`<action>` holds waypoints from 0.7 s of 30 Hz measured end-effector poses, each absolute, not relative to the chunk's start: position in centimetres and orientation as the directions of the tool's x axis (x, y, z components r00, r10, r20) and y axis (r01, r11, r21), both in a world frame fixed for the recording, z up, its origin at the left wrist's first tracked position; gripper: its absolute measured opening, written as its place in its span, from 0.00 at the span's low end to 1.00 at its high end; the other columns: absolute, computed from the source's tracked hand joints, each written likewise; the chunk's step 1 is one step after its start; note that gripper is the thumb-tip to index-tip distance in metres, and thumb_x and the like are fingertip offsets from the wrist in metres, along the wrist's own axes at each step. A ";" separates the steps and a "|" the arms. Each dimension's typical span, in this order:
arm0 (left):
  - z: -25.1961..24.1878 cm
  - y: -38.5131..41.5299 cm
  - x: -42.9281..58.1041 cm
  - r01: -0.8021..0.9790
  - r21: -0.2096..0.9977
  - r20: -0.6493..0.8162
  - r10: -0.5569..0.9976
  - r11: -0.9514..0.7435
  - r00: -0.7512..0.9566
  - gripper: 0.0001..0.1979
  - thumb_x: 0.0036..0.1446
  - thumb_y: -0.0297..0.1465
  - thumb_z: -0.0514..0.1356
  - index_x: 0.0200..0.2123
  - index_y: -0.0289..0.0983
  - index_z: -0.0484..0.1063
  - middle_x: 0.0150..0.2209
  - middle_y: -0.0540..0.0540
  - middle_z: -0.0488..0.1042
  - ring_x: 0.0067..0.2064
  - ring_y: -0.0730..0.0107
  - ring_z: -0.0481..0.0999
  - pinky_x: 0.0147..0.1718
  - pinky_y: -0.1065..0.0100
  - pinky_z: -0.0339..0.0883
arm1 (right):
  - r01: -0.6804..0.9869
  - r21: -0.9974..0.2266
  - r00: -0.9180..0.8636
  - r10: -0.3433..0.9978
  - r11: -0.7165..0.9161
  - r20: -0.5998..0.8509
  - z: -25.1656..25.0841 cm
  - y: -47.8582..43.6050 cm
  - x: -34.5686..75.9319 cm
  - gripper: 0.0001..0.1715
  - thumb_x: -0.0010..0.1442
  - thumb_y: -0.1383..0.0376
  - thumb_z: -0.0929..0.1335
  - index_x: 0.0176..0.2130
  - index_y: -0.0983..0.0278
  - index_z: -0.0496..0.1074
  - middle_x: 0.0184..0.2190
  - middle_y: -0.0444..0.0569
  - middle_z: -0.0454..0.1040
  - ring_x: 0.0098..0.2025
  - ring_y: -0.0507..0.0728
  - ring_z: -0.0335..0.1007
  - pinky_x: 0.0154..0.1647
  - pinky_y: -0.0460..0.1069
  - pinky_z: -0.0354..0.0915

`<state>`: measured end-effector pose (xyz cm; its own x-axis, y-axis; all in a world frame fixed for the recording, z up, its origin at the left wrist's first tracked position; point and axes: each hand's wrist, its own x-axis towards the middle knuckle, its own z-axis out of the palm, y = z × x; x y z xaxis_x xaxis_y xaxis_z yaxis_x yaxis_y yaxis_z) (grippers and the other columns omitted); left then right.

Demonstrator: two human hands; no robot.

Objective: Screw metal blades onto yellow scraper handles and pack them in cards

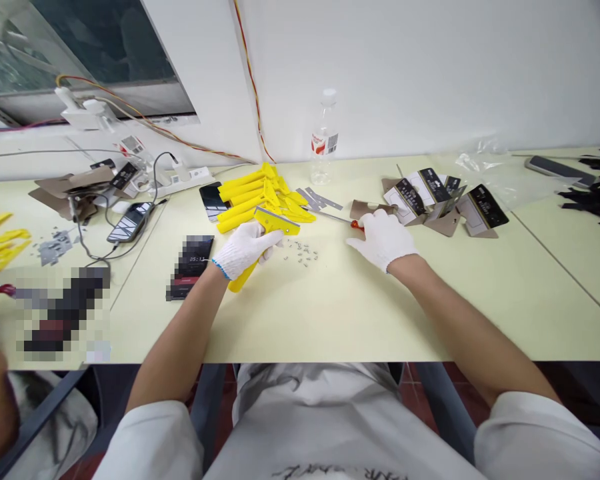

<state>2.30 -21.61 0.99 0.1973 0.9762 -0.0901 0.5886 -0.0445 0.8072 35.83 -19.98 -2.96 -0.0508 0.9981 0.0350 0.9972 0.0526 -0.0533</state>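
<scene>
Scrapers of yellow plastic (pixel 0 241) lie loose at the table's (pixel 330 313) far left, beside a co-worker's arm. At their 3 o'clock a dark phone (pixel 130 222) rests among cables, and a small timer (pixel 190 265) sits nearer the front edge.

Next comes the left hand (pixel 244 249), in a white glove, its fingers wrapped tight round the handle of a yellow scraper (pixel 276 222) whose head points to 1 o'clock. At this hand's 12 o'clock is the scraper pile (pixel 260 195). At its 3 o'clock, just beside the held scraper, small screws (pixel 303 254) are scattered. Flat metal blades (pixel 321 199) lie at 1 o'clock from the screws, with a water bottle (pixel 325 137) standing behind them by the wall.

The right hand (pixel 383 239), also gloved, is curled over a screwdriver (pixel 356 225), whose red handle and thin shaft stick out at its 9 o'clock. Printed packaging cards (pixel 440 199) are heaped at its 1 o'clock.

The work looks early: one scraper is in hand and many are piled up, while blades and screws lie loose and the cards appear unfilled.
</scene>
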 end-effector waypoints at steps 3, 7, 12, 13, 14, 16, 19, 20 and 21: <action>1.2 -21.1 2.0 0.606 0.795 -0.197 0.953 0.018 0.230 0.19 0.76 0.39 0.63 0.35 0.31 0.79 0.23 0.52 0.76 0.24 0.79 0.74 0.30 0.76 0.67 | 0.999 0.004 -0.049 0.994 0.049 0.096 -3.7 -19.8 35.7 0.28 0.76 0.50 0.75 0.61 0.69 0.79 0.58 0.69 0.78 0.56 0.74 0.74 0.55 0.61 0.68; 1.9 -21.3 2.3 0.634 0.773 -0.206 0.955 0.026 0.212 0.17 0.73 0.39 0.64 0.32 0.35 0.77 0.22 0.50 0.75 0.25 0.73 0.73 0.30 0.71 0.66 | 0.998 0.055 -0.048 0.991 0.041 0.124 -4.1 -19.2 35.7 0.25 0.78 0.54 0.73 0.63 0.70 0.79 0.61 0.71 0.76 0.57 0.74 0.73 0.54 0.60 0.68; 2.2 -21.7 2.6 0.665 0.747 -0.244 0.936 0.015 0.253 0.19 0.71 0.44 0.63 0.34 0.35 0.79 0.23 0.50 0.75 0.25 0.71 0.72 0.32 0.68 0.67 | 0.994 0.104 -0.033 0.991 0.020 0.126 -4.7 -18.2 36.3 0.22 0.81 0.56 0.70 0.59 0.69 0.83 0.60 0.72 0.76 0.59 0.76 0.70 0.52 0.61 0.66; 2.1 -21.7 2.6 0.671 0.741 -0.249 0.931 0.006 0.266 0.21 0.70 0.45 0.63 0.32 0.35 0.77 0.22 0.49 0.74 0.25 0.71 0.72 0.33 0.68 0.67 | 0.993 0.113 -0.038 0.992 0.024 0.123 -4.8 -18.0 36.4 0.22 0.81 0.55 0.69 0.58 0.69 0.84 0.59 0.72 0.77 0.60 0.76 0.70 0.52 0.61 0.65; 2.1 -21.8 2.6 0.677 0.736 -0.251 0.927 -0.003 0.278 0.23 0.70 0.47 0.63 0.28 0.36 0.75 0.22 0.49 0.74 0.25 0.71 0.71 0.33 0.67 0.67 | 0.992 0.118 -0.046 0.992 0.032 0.115 -4.9 -17.9 36.4 0.23 0.82 0.55 0.68 0.57 0.69 0.84 0.59 0.72 0.77 0.60 0.76 0.69 0.52 0.61 0.65; 2.1 -21.9 2.6 0.691 0.723 -0.254 0.923 -0.018 0.289 0.29 0.68 0.51 0.64 0.21 0.38 0.69 0.21 0.47 0.72 0.25 0.72 0.70 0.33 0.67 0.66 | 0.993 0.111 -0.060 0.993 0.049 0.104 -4.7 -17.9 36.5 0.23 0.83 0.55 0.67 0.56 0.69 0.84 0.57 0.72 0.78 0.60 0.77 0.70 0.53 0.61 0.65; 2.1 -22.0 2.6 0.703 0.710 -0.261 0.915 -0.033 0.307 0.32 0.68 0.54 0.64 0.19 0.39 0.66 0.21 0.46 0.71 0.25 0.71 0.70 0.34 0.66 0.66 | 0.999 0.020 -0.042 0.994 0.040 0.101 -3.8 -18.4 36.3 0.21 0.83 0.58 0.66 0.58 0.71 0.81 0.54 0.73 0.81 0.55 0.74 0.76 0.51 0.60 0.66; 2.1 -22.0 2.6 0.700 0.713 -0.264 0.912 -0.034 0.313 0.31 0.69 0.53 0.63 0.21 0.39 0.67 0.21 0.47 0.71 0.25 0.71 0.70 0.34 0.66 0.66 | 0.999 -0.043 -0.014 0.996 0.018 0.086 -3.4 -18.7 36.2 0.20 0.83 0.59 0.66 0.59 0.72 0.79 0.51 0.72 0.82 0.51 0.73 0.78 0.49 0.59 0.66; 2.1 -22.1 2.7 0.695 0.718 -0.270 0.908 -0.031 0.319 0.29 0.68 0.52 0.63 0.23 0.38 0.68 0.21 0.48 0.71 0.26 0.71 0.70 0.34 0.66 0.66 | 0.992 -0.123 0.017 0.998 -0.009 0.063 -2.9 -18.9 36.1 0.20 0.82 0.61 0.65 0.60 0.72 0.78 0.48 0.70 0.82 0.47 0.71 0.78 0.46 0.58 0.66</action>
<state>2.69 -22.07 2.07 0.3194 0.9084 -0.2698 0.6950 -0.0310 0.7183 36.13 -18.90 -2.94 0.0173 0.9979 0.0632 0.9924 -0.0095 -0.1226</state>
